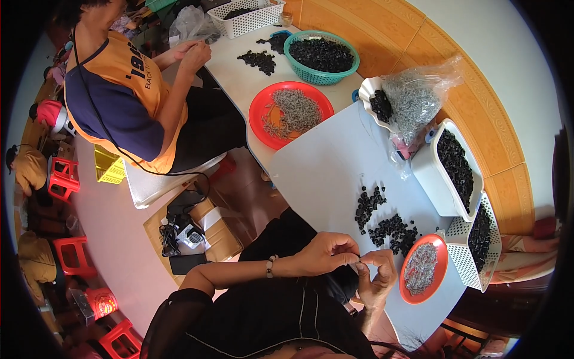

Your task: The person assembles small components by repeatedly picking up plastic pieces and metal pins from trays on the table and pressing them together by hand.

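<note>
My left hand, with a beaded bracelet at its wrist, is closed in a pinch. Its fingertips meet those of my right hand, also pinching, just off the table's near edge. Between them is something tiny and dark, too small to name. Beyond my hands, small black pieces lie loose on the white table, with another loose group behind. Right of my right hand is an orange-red dish holding many small grey pieces.
White bins and a perforated basket of black parts line the right side. A clear bag of grey pieces stands farther back. At the adjoining table, a person works near a red plate and a green basket.
</note>
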Motion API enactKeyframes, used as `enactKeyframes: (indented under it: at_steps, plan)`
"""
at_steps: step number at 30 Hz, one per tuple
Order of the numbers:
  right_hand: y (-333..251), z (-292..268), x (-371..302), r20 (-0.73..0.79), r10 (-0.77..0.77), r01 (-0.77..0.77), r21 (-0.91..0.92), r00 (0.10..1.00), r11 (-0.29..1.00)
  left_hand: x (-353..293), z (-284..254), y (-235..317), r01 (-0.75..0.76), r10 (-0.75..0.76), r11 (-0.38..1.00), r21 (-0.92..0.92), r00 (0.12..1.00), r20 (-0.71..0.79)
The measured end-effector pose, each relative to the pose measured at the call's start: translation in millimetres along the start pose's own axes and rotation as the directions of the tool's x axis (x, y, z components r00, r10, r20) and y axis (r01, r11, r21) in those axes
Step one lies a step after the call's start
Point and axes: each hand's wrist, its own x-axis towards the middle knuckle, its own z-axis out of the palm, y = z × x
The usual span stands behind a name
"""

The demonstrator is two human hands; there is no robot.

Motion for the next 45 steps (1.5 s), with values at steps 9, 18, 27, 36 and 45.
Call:
enactKeyframes:
  at_steps: [9, 18, 27, 36, 45]
  plan:
    - [-2.0, -4.7, -2.3, -0.029, -0.045, 0.043, -0.062, 0.999, 0.997, 2.3, 5.5, -4.3, -0.019, 0.018, 1.0, 0.016, 1.0, 0.015]
    - [9.6, -13.9, -22.7, -0.033, 0.383, -0.334, 0.426, 0.923, 0.841, 2.1, 16.4, 0.3, -0.118, 0.124, 0.988, 0.101, 0.991, -0.052]
    - [25.8, -9.0, -26.1, 0.23, 0.422, -0.392, 0.851, 0.877, 0.349, 6.9, 15.0, 0.2, -0.252, 0.266, 0.949, 0.19, 0.963, -0.05]
    - [24.3, -14.4, -30.9, 0.27, 0.511, -0.503, 0.768, 0.816, 0.397, 7.2, 15.8, -9.6, -0.305, 0.303, 0.926, 0.222, 0.952, 0.044]
    - [31.9, -19.3, -39.1, 0.363, 0.463, -0.543, 0.764, 0.809, 0.349, 4.8, 23.3, -0.2, -0.419, 0.431, 0.777, 0.469, 0.898, 0.087]
